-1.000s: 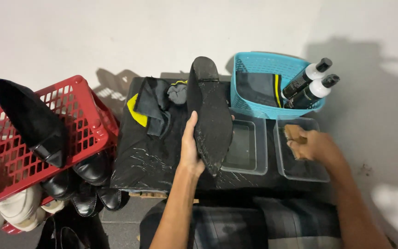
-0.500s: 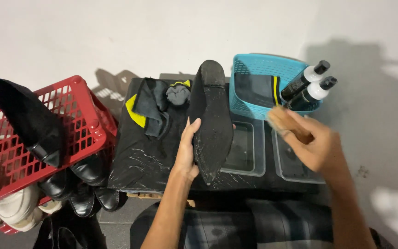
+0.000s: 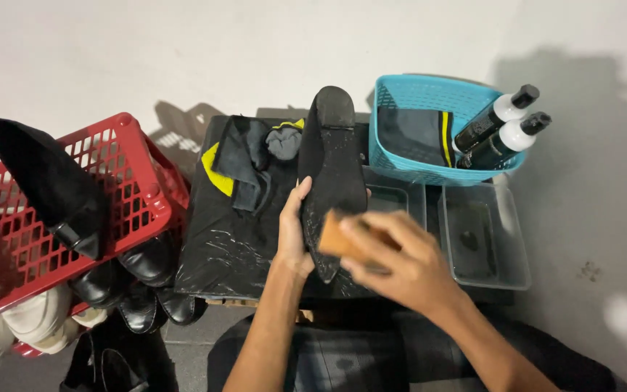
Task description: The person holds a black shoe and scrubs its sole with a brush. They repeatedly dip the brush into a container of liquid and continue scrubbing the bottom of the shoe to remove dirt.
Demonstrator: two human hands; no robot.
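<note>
**Brush meets sole — black shoe held sole-up over the desk**

Red crate (image 3: pixel 121 170), left of frame: holds one black shoe on its rim, more dark and white shoes heaped below it on the floor.

Desk (image 3: pixel 219 250), centre, covered in black plastic sheet; a black-and-yellow cloth (image 3: pixel 244 163) lies crumpled at its far side.

Teal basket (image 3: pixel 400 156), far right of the desk, carries two bottles (image 3: pixel 498 127) leaning out over its rim. Two clear trays (image 3: pixel 484 239) sit just in front of the basket.

Black shoe (image 3: pixel 332 163), sole up: long axis runs away from the person, heel far, pointed toe near. Left hand (image 3: pixel 293 236) grips its left edge near the toe, fingers curled round the rim, thumb on the sole.

Right hand (image 3: pixel 400 265) lies to the right of the toe and partly over it, fingers closed on a small tan brush (image 3: pixel 337 238). The brush touches the sole's near end — the right hand is the working one, the left only steadies.

Change from half a second ago: the right hand was then up by the basket and trays, well apart from the shoe; it has crossed leftward and down to the toe. Left hand and shoe are nearly unchanged.
</note>
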